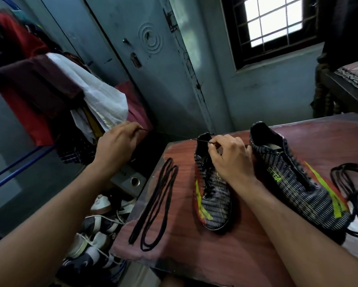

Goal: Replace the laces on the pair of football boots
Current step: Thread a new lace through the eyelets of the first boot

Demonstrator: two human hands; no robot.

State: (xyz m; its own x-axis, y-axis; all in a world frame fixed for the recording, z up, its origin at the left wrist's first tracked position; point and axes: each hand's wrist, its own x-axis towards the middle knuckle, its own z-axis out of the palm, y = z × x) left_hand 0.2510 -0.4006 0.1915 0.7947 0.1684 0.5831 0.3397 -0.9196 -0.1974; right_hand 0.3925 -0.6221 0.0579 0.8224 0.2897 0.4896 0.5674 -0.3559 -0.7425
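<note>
Two striped boots (213,195) (298,179) upright; black lace (153,204) coiled beside.

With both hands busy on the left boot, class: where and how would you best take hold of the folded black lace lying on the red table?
Pinch the folded black lace at its far looped bend near the left boot, coming from above: there its strands lie bunched side by side, flat on the red table, with bare tabletop around them. The near tips lie apart.

Woven-look matt boots (213,195), cord laces (153,206) — worn, wood-grain table (194,255)
</note>
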